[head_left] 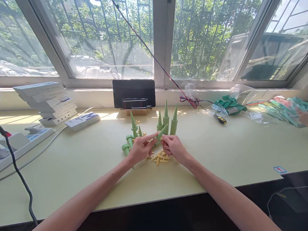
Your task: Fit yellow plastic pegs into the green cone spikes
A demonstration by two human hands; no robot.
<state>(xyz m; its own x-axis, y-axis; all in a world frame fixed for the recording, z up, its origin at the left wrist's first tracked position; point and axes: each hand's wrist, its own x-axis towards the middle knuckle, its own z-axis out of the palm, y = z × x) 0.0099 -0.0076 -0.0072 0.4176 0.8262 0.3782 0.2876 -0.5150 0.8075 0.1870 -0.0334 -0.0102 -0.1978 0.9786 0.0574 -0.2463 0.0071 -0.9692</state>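
In the head view, your left hand (141, 149) is closed on a slanting green spike (163, 130) at the frame's centre; your right hand (175, 147) pinches what looks like a yellow peg at its lower end. Just beyond, 3 upright spikes (166, 120) on the table (223, 153) seem finished; loose pegs (160, 159) below and green pieces (130, 141) left of centre apparently remain.

boxes (51, 103) left | tablet (133, 89) behind spikes (166, 120), pegs (160, 158) before | screwdriver (220, 119) right
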